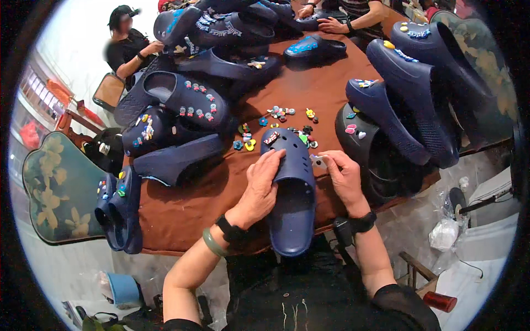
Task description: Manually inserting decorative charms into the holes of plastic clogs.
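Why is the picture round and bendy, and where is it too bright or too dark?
In the head view, the fisheye lens leaves black corners and bends straight edges near the rim; in the head view, the upper-left wall is washed out almost white; in the head view, the inside of the black clog is lost in shadow.

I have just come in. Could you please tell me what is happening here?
The person's left hand lies on a blue clog, which has a patterned charm on its upper. The right hand pinches a small pale piece beside the clog. Loose charms lie beyond it on brown cloth. Decorated clogs crowd both sides; other people are across the table.
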Demonstrator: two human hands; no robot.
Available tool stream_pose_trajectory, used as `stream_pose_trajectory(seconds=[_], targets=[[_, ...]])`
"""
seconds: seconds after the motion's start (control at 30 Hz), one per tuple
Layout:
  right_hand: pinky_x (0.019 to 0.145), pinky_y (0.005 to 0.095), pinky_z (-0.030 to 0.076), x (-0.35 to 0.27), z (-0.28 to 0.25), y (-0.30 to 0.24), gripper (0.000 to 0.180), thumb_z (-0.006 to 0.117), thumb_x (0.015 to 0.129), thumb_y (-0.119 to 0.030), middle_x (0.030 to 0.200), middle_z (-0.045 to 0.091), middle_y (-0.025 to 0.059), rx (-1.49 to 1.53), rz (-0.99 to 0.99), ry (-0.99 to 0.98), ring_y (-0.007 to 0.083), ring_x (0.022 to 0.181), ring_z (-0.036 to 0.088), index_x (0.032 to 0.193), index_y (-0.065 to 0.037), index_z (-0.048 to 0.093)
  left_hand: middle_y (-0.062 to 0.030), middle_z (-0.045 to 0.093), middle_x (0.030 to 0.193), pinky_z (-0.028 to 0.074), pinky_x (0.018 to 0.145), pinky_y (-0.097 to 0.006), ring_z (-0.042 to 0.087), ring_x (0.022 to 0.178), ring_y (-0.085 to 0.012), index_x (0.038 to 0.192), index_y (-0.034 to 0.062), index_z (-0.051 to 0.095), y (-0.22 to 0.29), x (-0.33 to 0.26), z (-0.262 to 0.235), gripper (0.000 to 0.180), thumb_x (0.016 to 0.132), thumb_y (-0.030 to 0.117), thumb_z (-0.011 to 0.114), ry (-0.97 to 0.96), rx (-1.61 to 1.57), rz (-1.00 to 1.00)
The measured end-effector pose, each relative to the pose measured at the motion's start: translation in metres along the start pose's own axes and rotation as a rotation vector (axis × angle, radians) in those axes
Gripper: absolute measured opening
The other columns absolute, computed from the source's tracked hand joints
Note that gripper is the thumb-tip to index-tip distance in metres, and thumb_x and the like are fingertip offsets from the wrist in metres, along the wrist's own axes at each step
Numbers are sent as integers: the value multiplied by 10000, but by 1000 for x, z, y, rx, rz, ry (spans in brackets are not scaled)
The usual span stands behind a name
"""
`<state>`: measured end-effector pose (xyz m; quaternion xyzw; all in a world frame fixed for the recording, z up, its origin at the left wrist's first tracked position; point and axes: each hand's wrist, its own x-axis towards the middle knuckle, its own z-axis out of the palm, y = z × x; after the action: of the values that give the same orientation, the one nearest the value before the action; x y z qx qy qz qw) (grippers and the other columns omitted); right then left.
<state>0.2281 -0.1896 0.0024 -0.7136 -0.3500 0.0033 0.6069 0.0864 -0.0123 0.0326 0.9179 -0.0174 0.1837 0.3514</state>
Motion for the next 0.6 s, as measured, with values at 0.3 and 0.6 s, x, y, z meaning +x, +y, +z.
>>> stream_pose_trajectory(seconds=[0.3, 0.6], targets=[[717, 247, 480, -6, 23, -10, 127, 657, 886, -99, 914, 642, 61, 114, 49, 43, 124, 804, 592, 941, 12, 682, -134, 439, 1387, 210, 1124, -401, 349, 1342, -302, 1393, 34, 378, -3, -6, 14, 759, 657, -151, 400, 181, -14, -62], [758, 300, 492, 0, 25, -16, 142, 630, 895, -127, 916, 656, 102, 13, -41, -27, 206, 842, 616, 925, -10, 704, -117, 458, 1371, 199, 1128, -396, 344, 1347, -294, 1391, 49, 384, -4, -6, 17, 757, 659, -141, 413, 227, -93, -74]])
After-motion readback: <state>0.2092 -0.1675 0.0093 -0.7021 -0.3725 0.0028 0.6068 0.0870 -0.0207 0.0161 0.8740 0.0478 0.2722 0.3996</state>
